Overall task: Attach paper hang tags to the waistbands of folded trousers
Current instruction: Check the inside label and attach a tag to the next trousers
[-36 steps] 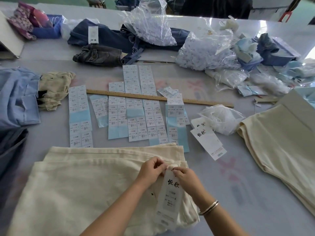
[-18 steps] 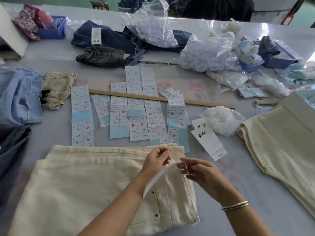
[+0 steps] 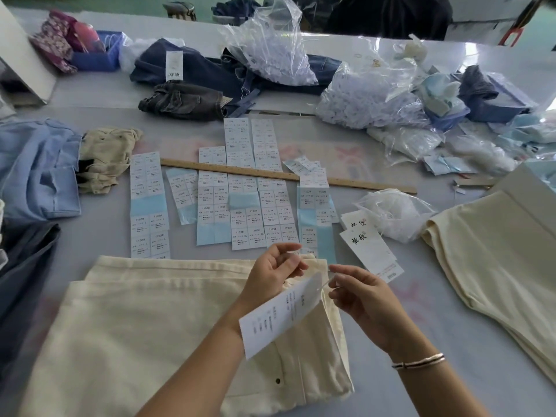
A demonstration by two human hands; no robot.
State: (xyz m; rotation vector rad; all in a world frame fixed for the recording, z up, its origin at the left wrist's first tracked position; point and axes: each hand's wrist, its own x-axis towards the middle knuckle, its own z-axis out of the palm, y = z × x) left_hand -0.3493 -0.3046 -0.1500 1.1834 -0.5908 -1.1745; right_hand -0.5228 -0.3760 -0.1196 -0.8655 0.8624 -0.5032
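Observation:
Folded cream trousers (image 3: 144, 320) lie in front of me, waistband along the right edge. A white paper hang tag (image 3: 279, 314) hangs tilted over the waistband corner, printed side up. My left hand (image 3: 270, 275) is raised above the waistband, thumb and fingertips pinching something thin, apparently the tag's string. My right hand (image 3: 361, 299) is just right of the tag and pinches the thin string at the tag's hole. A small stack of spare hang tags (image 3: 370, 245) lies to the right of my hands.
Sheets of size stickers (image 3: 240, 200) and a wooden ruler (image 3: 285, 176) lie beyond the trousers. More cream trousers (image 3: 496, 260) are stacked at right, blue garments (image 3: 33, 173) at left, plastic bags (image 3: 367, 97) and dark jeans (image 3: 186, 100) at the back.
The tag swung from lying face-up on the trousers to edge-on, then to tilted with its printed back up. My hands moved apart and rose slightly.

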